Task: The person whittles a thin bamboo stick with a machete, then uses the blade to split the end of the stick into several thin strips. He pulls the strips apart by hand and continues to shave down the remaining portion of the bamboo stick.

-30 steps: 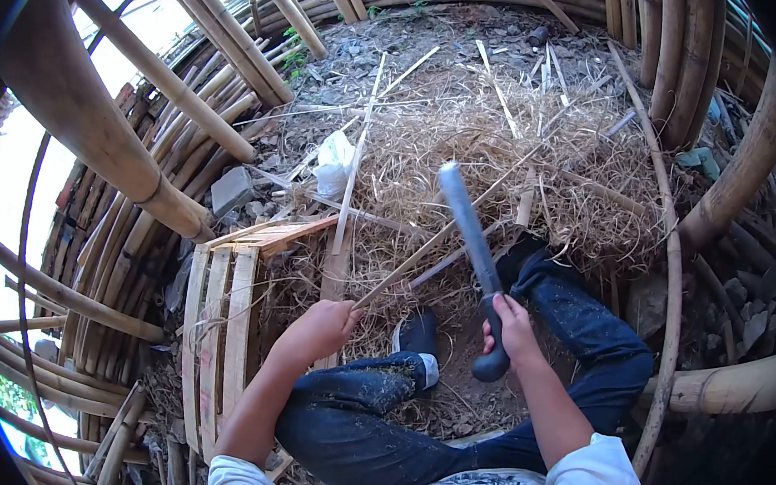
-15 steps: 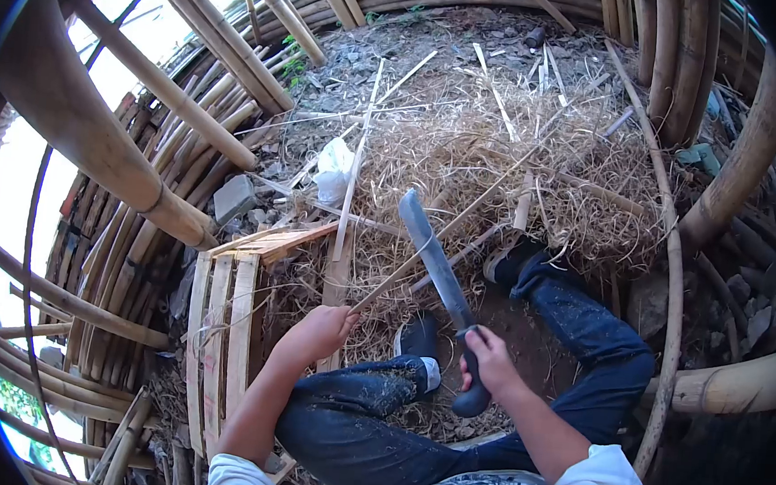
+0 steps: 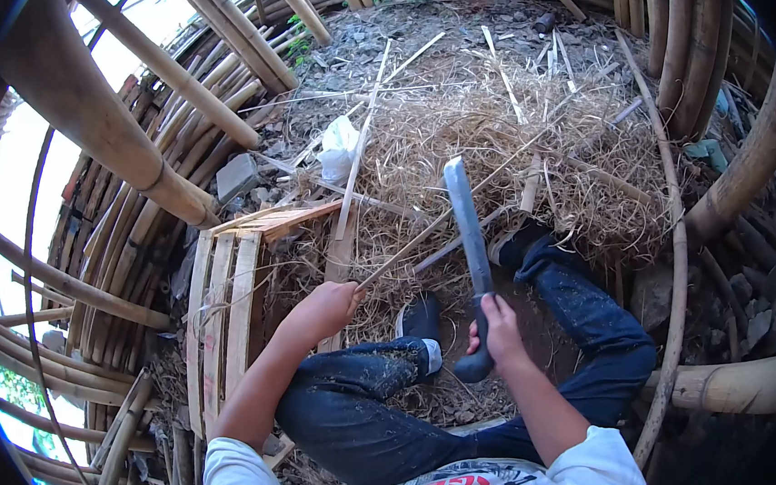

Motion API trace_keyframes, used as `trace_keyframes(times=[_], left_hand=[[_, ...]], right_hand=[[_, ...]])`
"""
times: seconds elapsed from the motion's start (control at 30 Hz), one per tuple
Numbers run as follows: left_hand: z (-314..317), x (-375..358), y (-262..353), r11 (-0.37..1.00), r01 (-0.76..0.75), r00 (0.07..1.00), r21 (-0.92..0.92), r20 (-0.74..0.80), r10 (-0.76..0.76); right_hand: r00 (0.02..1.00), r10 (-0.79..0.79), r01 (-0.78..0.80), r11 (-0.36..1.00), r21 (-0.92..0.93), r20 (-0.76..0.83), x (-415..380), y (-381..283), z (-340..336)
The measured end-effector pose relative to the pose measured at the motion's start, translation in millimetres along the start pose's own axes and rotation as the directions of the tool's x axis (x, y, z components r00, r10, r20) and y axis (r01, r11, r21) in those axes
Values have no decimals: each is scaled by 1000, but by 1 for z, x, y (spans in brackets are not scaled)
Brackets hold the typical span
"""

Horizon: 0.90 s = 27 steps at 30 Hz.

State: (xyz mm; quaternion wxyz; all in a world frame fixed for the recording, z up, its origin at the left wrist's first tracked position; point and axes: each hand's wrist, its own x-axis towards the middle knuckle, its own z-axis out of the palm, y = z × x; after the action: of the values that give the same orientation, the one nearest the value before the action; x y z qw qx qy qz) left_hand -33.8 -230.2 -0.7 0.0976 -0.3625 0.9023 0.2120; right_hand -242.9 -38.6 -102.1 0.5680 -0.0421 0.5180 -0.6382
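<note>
My right hand is wrapped round the dark handle of a machete, whose broad grey blade points up and away from me. In my left hand, closed in a fist, is the near end of a long, thin bamboo strip. The strip slants away to the upper right, and the machete blade overlaps it in this view. Both hands are above my bent legs, in dark jeans. A heap of curly bamboo shavings covers the ground beyond them.
A slatted wooden crate stands by my left arm. A white plastic bag and a grey block lie beyond it. Several pale strips lie on the shavings. A long pole and thick bamboo posts stand at the right.
The machete has swung slightly right and turned more upright, its tip shifting away from the left. My left hand still grips the strip and has moved a little lower.
</note>
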Motion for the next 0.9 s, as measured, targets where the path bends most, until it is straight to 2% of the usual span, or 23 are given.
trace_keyframes(times=[0.1,0.17,0.23,0.3,0.4,0.53,0.57,0.6,0.73,0.8,0.83,0.9], left_hand=[[1,2,-8,998,-16,1000,60,4,15],[3,0,-5,999,-9,998,45,61,6],[-2,1,1,1000,-1,1000,3,-2,1],[-3,-3,5,1000,29,999,7,17,-29],[-2,0,1,999,-6,1000,32,2,6],[2,2,-3,999,-17,1000,30,-3,17],[2,2,-2,999,-25,1000,31,1,25],[2,1,-2,999,-30,1000,31,8,30],[7,1,-7,999,-25,1000,39,10,25],[6,3,-7,997,-33,999,69,1,33],[5,4,-7,997,-33,999,68,0,33],[3,4,-6,999,4,1000,48,17,-5]], right_hand=[[972,57,-31,993,-117,227,-31,16,16],[978,71,-56,995,-83,196,-35,20,16],[975,115,-113,993,-20,188,-32,10,14],[972,133,-135,991,-3,196,-36,7,16],[936,215,-258,958,127,277,-34,0,9],[934,225,-263,958,110,277,-31,0,4],[968,115,-99,992,-85,225,-29,2,3],[980,-3,59,957,-282,197,-30,3,5],[980,-36,110,918,-381,195,-37,0,8],[953,112,-46,972,-232,283,-32,-1,4],[952,113,-46,971,-233,283,-29,-3,2],[931,210,-183,976,-118,300,-25,-5,0]])
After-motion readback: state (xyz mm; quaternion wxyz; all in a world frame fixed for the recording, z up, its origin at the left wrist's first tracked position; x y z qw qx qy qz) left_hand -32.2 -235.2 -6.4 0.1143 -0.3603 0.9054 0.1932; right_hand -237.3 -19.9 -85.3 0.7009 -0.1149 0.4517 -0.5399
